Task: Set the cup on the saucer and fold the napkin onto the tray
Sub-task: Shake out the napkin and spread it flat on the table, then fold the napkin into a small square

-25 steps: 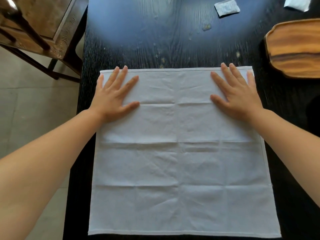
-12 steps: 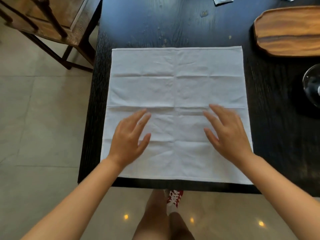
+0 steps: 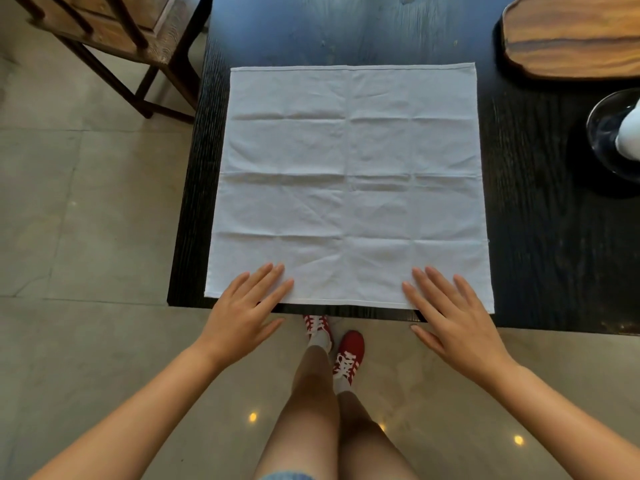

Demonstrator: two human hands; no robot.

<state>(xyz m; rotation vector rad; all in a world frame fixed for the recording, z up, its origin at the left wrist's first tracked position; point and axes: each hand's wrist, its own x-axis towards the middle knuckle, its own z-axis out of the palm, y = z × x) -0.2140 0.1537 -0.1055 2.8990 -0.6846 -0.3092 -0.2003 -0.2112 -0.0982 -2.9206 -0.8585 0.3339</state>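
Note:
A white cloth napkin (image 3: 349, 181) lies spread flat and square on the black table (image 3: 540, 258), its near edge along the table's front edge. My left hand (image 3: 242, 313) rests open near the napkin's near left corner, fingertips on the cloth. My right hand (image 3: 450, 317) lies open at the near right part, fingers on the cloth. The wooden tray (image 3: 575, 39) sits at the far right. A dark glass saucer (image 3: 604, 133) at the right edge carries a white cup (image 3: 630, 133), cut off by the frame.
A wooden chair (image 3: 114, 32) stands at the far left beside the table. Tiled floor lies to the left and in front. My legs and red shoes (image 3: 349, 351) are below the table's front edge.
Both hands slid from the napkin's far edge down over it to its near edge. The view tilted downward, bringing in the saucer, cup and floor.

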